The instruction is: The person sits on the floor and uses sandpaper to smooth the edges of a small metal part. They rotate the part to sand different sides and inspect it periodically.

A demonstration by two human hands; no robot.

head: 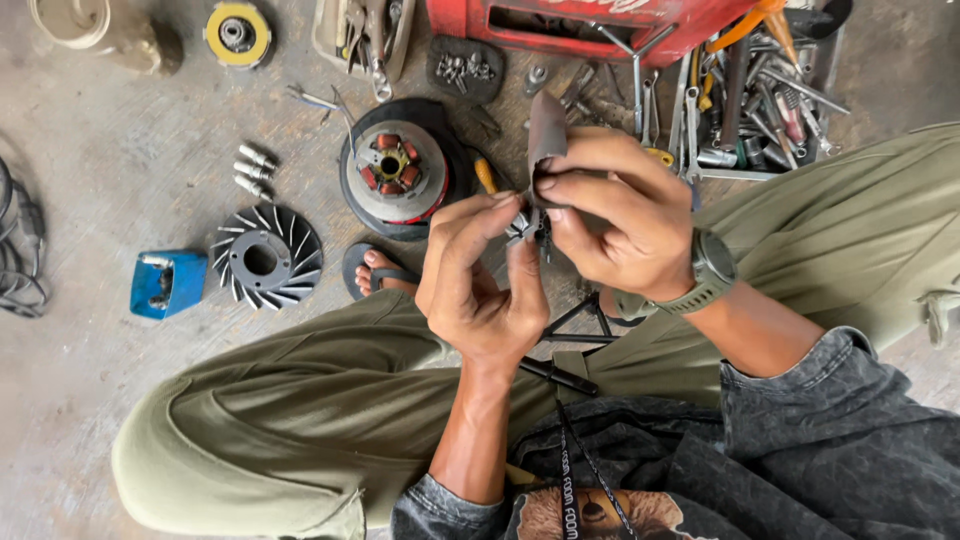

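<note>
Above the lap, left hand (478, 283) pinches a small toothed metal part (524, 226); right hand (610, 215) presses a brownish abrasive strip (546, 135) against it. Slipping fingers might drop the part among far tools (745, 105).

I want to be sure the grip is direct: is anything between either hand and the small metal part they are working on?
Partly. The left hand pinches the small metal part directly with bare fingertips. The right hand presses a dark strip of abrasive paper against it, so that strip lies between those fingers and the part.
</note>
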